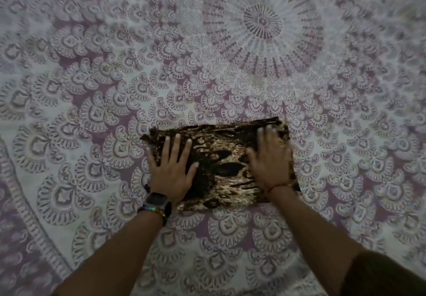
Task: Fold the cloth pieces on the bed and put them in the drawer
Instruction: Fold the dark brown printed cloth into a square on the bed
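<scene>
**Cloth flat under both hands, long axis running side to side**

Cloth of a dark brown and gold animal-like print, already folded into a flat rectangle (221,164), is seen lying on the bed, whose sheet is printed with a pale lilac and white mandala pattern (92,88). The rectangle is placed below and slightly left of the large round medallion of that sheet, well apart from it. Its long axis runs left to right, tilted a little so that the right end sits lower and nearer than the left.

The left hand (171,168) is laid flat on the left part of the folded cloth, fingers straight and spread, with the outer fingers reaching past the cloth's left edge onto the sheet. A dark watch and a beaded bracelet (156,205) are worn on that wrist. The right hand (268,159) is pressed flat on the right part, fingers spread toward the far right corner; it is blurred, so finer detail cannot be told. Nothing is gripped by either hand; both are open and pressing down.

The cloth lies directly beneath the hands, neither being nearer. One short end lies by each hand, so a lift from both ends seems likely to be called for. No drawer is in view.
</scene>
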